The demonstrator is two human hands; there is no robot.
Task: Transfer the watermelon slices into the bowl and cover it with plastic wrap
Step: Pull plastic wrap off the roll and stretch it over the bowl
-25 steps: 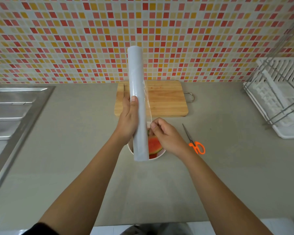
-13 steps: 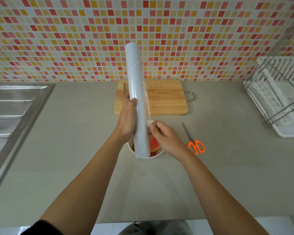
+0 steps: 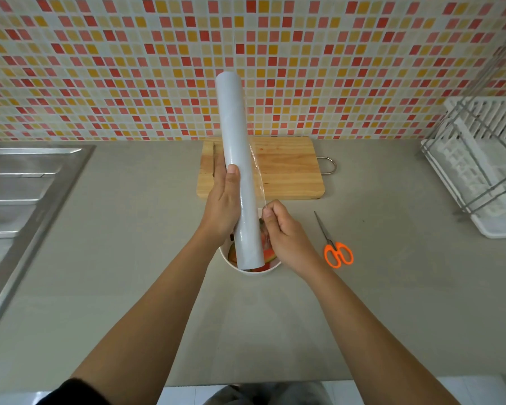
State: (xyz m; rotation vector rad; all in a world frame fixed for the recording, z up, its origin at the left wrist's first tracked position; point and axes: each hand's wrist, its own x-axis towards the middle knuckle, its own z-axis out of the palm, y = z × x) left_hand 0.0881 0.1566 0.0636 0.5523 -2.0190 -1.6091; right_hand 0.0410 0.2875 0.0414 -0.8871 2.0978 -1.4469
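— What differs from a second ago?

— Little. The roll of plastic wrap (image 3: 240,171) stands nearly upright over the bowl (image 3: 247,269) as before, and the right hand (image 3: 284,232) sits a touch higher beside it, its fingertips now up at the roll's edge rather than down over the fruit. A narrow strip of clear film (image 3: 257,171) shows along the roll's right side, much as it did.

— How is the left hand (image 3: 224,206) set?

— Closed around the roll's lower half, thumb lying up along its front, the fingers hidden behind.

— And the right?

— Curled in, thumb and fingers pinched on the loose edge of the film, just beside the roll.

— Where are the watermelon slices (image 3: 268,254)?

— In the white bowl, on the grey surface (image 3: 129,258) directly below the roll; red flesh and green rind peep out either side of it.

— What else is there?

— A wooden cutting board (image 3: 289,171) behind the bowl, orange-handled scissors (image 3: 335,248) to its right, a white dish rack (image 3: 479,171) far right, a steel sink (image 3: 21,194) far left.
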